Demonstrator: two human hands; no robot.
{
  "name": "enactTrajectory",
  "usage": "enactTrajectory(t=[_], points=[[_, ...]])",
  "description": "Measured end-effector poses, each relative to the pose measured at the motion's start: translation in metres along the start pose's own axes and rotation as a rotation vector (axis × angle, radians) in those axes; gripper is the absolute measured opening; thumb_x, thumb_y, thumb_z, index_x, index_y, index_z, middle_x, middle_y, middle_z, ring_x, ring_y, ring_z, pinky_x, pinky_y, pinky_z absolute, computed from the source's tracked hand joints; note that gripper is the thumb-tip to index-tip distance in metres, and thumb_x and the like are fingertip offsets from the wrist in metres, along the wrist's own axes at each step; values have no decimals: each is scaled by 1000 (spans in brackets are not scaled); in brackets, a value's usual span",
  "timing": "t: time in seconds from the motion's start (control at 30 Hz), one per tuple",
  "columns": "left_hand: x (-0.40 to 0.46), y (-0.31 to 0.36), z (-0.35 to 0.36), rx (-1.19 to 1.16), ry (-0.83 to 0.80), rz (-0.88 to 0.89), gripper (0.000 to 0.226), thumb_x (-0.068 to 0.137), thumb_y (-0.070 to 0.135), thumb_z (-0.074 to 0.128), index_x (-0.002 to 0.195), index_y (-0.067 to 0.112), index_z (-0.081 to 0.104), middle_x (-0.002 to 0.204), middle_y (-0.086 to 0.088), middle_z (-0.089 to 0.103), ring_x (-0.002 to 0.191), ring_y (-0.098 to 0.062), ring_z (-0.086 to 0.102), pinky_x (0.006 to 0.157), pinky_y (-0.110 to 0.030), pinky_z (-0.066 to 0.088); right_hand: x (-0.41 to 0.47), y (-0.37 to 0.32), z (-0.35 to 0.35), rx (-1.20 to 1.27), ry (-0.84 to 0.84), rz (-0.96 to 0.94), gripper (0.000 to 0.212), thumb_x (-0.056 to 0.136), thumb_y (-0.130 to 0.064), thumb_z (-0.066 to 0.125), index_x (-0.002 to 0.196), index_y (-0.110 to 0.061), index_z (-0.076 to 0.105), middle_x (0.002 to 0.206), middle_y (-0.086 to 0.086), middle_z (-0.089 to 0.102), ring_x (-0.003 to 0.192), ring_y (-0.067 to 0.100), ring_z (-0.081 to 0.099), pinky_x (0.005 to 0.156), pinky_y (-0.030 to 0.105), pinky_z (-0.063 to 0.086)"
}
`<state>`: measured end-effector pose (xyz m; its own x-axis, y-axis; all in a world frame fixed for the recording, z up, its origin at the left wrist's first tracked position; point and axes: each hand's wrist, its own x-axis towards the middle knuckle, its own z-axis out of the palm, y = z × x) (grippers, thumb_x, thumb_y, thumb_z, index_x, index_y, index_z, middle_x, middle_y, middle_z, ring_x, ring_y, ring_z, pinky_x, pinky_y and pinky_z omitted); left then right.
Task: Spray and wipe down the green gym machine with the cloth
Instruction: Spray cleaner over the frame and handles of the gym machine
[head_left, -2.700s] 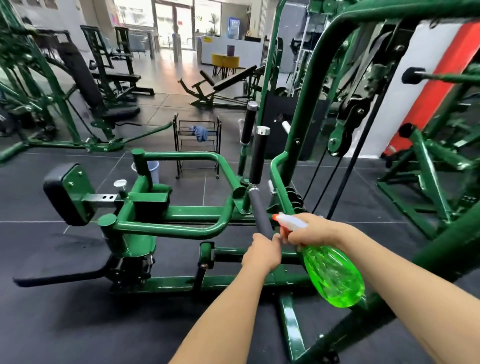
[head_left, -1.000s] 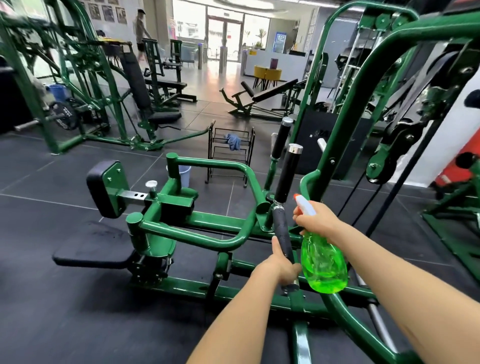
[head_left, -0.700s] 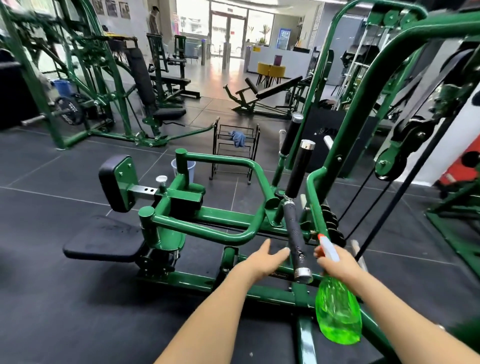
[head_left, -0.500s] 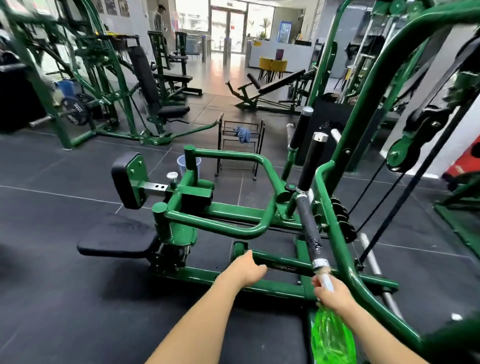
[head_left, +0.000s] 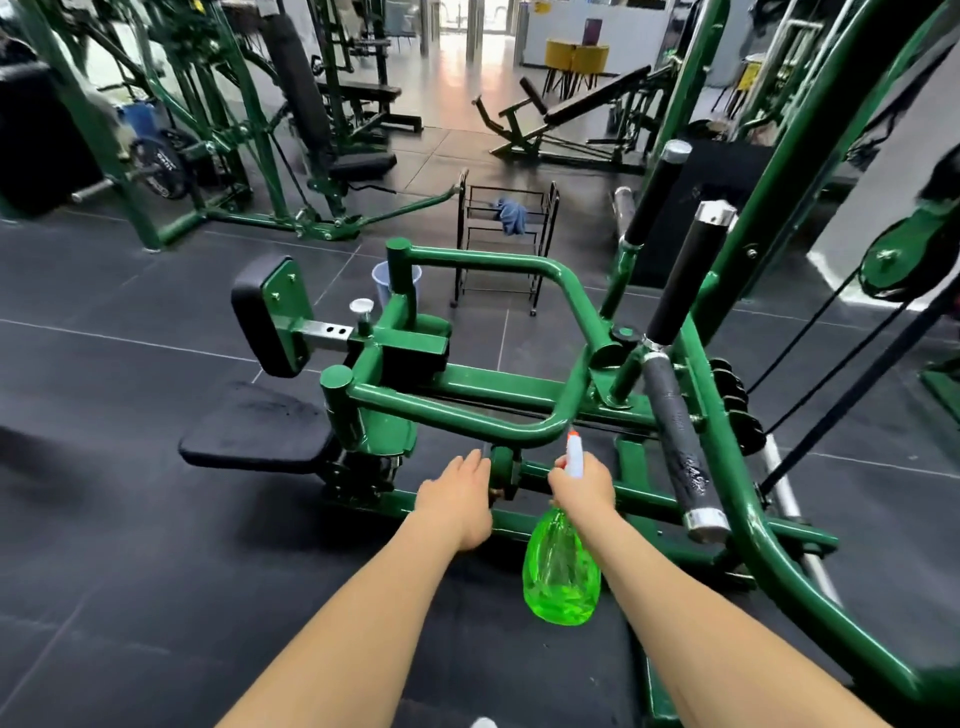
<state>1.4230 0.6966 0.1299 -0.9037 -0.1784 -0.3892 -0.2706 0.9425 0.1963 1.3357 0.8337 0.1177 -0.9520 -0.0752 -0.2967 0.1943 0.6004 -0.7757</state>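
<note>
**Spray bottle raised at the low green frame, cloth nowhere near the hands**

Green gym machine (head_left: 467, 400) filling the middle of the view, its looped tube running left to right just above and beyond both hands. Black seat pad (head_left: 254, 431) low at left, black chest pad (head_left: 260, 317) upright behind it. Dark grip bar (head_left: 675, 441) slanting down at right, with shiny patches that may be wet. Small black rack (head_left: 506, 249) well beyond the machine, with a blue cloth (head_left: 511, 215) draped on its upper shelf. Pale bucket (head_left: 382, 283) just behind the frame.

Green spray bottle (head_left: 561, 571) hanging below the right hand (head_left: 582, 486), white nozzle pointing up and forward toward the tube's curved corner. Right hand curled around the bottle's neck. Left hand (head_left: 457, 499) with fingers extended and relaxed, reaching toward the bracket under the tube, holding nothing; contact too unclear to call.

Probably spraying next: the tube lies straight ahead of the nozzle, long axis crosswise, right hand nearer its bend. Wiping would then call for fetching the cloth, far ahead of both hands, past the frame.
</note>
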Motion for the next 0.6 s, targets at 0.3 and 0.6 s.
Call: enactTrajectory(t=[0.3,0.6], points=[[66,-10,-32,195,-63,-156,78,96,18,43,154,13,-9,159,-7,-23,148,-29,-14,117,-56,13,42,10,-4,-344,-184,-179,30,85,-10,55,115,-9,54,112,10,61,103,31,57,79,32,41],[68,-48,-7,253,21,-47,84,92,12,45,153,16,-13,159,1,-22,149,-18,-11,118,-50,12,40,-10,41,-343,-452,-361,15,76,-7,51,85,-17,55,86,0,58,85,24,54,72,29,39]])
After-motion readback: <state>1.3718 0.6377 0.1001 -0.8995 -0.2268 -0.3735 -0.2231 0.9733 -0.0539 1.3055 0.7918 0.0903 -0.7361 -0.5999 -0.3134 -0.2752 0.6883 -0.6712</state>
